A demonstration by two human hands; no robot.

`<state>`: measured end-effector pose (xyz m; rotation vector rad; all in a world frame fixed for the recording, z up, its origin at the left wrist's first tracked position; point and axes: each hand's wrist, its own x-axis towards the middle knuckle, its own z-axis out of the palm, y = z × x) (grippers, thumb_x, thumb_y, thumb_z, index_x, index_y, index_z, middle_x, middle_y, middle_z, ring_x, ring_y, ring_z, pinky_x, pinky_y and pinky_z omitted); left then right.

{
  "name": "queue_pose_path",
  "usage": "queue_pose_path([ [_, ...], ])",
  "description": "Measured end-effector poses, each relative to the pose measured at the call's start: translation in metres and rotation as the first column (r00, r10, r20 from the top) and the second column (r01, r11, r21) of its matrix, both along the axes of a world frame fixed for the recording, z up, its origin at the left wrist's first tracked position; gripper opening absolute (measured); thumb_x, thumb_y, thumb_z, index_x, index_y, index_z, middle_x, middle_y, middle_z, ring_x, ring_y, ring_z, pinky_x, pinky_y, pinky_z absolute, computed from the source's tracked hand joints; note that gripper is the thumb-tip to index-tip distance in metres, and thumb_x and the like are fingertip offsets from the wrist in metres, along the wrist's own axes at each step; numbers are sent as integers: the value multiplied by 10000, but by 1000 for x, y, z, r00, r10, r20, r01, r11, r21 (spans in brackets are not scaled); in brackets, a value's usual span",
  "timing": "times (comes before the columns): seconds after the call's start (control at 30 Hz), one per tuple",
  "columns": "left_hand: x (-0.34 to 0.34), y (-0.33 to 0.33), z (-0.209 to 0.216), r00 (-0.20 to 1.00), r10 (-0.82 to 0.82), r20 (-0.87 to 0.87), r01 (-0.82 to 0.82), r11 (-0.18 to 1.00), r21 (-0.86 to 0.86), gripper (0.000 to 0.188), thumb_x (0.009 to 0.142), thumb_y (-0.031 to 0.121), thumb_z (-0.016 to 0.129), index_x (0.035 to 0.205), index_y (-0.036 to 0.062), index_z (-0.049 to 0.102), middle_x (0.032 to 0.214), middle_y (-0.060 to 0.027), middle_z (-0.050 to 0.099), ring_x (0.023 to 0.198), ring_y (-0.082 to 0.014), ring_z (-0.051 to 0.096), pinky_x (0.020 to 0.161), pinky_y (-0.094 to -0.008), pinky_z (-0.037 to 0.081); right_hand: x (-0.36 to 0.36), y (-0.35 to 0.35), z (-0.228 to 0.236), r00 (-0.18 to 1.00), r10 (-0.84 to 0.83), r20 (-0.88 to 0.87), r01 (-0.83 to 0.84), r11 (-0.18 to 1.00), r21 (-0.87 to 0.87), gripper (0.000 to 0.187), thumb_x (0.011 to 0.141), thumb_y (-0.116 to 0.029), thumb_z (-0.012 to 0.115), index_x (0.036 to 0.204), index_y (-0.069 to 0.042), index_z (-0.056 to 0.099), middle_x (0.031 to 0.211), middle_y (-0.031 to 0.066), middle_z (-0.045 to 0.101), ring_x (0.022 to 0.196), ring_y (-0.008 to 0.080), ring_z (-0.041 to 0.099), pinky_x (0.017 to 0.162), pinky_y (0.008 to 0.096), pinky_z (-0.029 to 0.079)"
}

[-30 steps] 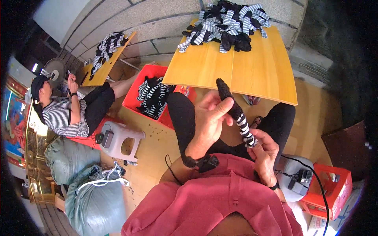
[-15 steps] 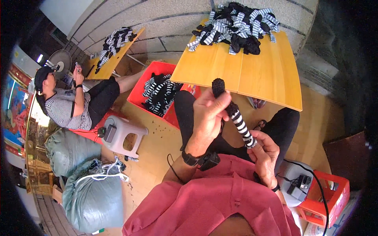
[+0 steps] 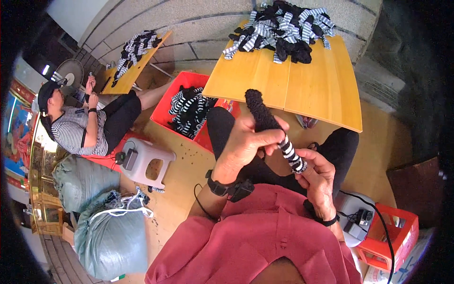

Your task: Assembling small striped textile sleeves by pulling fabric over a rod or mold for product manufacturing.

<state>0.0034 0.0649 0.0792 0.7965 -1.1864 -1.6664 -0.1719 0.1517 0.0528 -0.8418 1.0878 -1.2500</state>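
Between my two hands a narrow knitted tube, like a sock (image 3: 260,111), stretches at a slant. Its far part is fuzzy black, and the near part has black and white stripes. My left hand (image 3: 241,144) is closed round the middle, thumb lying across the top where black meets stripes. With thumb and fingers, my right hand (image 3: 319,177) pinches the striped near end. Beyond them stands a yellow wooden table (image 3: 314,97), bearing a heap of black and grey-striped knitted pieces (image 3: 288,28) at its far side.
Left of the table, a red bin (image 3: 163,113) contains black-and-white striped knits. A co-worker (image 3: 78,125) sits farther left beside another table with knits. Grey stool (image 3: 153,158) and stuffed sacks (image 3: 111,241) stand at left. A red plastic stool (image 3: 397,236) with cables nearby is at right.
My left hand has slid down the tube toward my right hand, so a longer black part sticks out beyond it. My right hand keeps its pinch. The co-worker's hands shifted slightly.
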Motion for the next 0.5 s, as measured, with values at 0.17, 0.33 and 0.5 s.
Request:
queue_pose_path([
  [0.17,12,-7,-4,966,90,-244,-95,995,-9,162,750,13,677,898,3,614,712,-65,603,489,-101,527,400,-221,409,-2,4,-12,1000,-8,-13,7,999,-49,258,831,19,499,1065,-25,597,701,12,574,499,25,417,407,148,256],
  [0.33,-10,-1,-9,904,143,-403,-129,990,63,157,755,1,668,898,2,606,830,-69,622,685,-128,586,573,-243,486,3,2,-11,998,-43,37,43,999,1,254,816,28,483,1038,-18,597,679,8,567,479,27,420,392,144,255],
  [0.5,-28,13,-39,944,6,-329,21,997,80,112,798,57,646,896,7,628,843,-33,622,756,-92,562,712,-230,420,13,-2,-13,989,-84,124,93,993,-68,237,853,-9,500,1083,-20,555,751,-2,574,515,20,448,394,135,274],
])
